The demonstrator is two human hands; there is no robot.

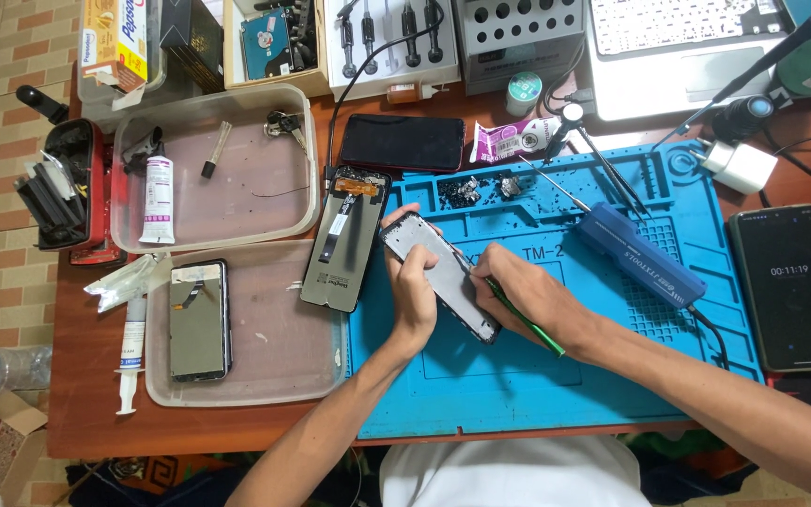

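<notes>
Blue mat | your left hand clamped phone frame steady above it | right hand pinched green tool against frame's edge.

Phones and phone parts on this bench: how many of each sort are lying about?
Phone frame held in left hand, worked with green tool in right hand: 1
Whole phones with dark screens: 2
Loose screen panels: 2
Total: 5

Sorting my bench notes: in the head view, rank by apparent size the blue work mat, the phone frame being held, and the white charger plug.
1. Blue work mat
2. Phone frame, gripped by the left hand
3. White charger plug
</notes>
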